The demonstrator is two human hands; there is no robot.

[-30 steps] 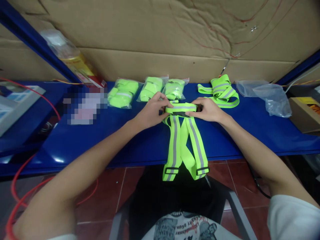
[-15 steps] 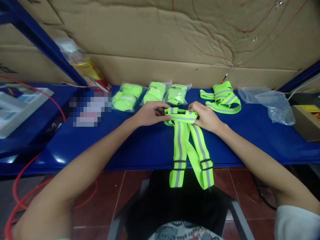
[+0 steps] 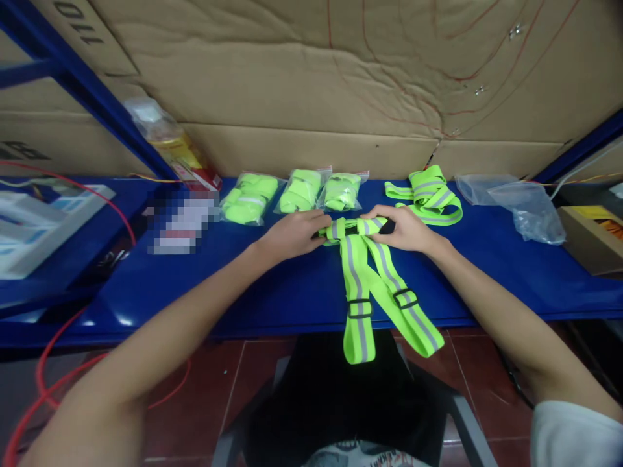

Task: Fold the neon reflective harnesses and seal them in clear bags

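Observation:
A neon-yellow reflective strap harness (image 3: 370, 285) lies across the blue shelf (image 3: 272, 285). Its two long straps with grey stripes and black sliders hang over the front edge. My left hand (image 3: 292, 233) pinches the left end of the harness's folded top band. My right hand (image 3: 403, 228) grips the right end of the same band, fingers curled over it. Both hands rest on the shelf, close together.
Three bagged neon harnesses (image 3: 296, 191) lie in a row behind my hands. A loose harness (image 3: 428, 194) lies at the back right, empty clear bags (image 3: 520, 201) beside it. Cardboard (image 3: 341, 78) lines the back. A red cable (image 3: 63, 350) loops at the left. A box (image 3: 594, 237) stands at the far right.
The top band has been folded tighter between my hands. The hanging straps have slid up onto the shelf and swung to the right.

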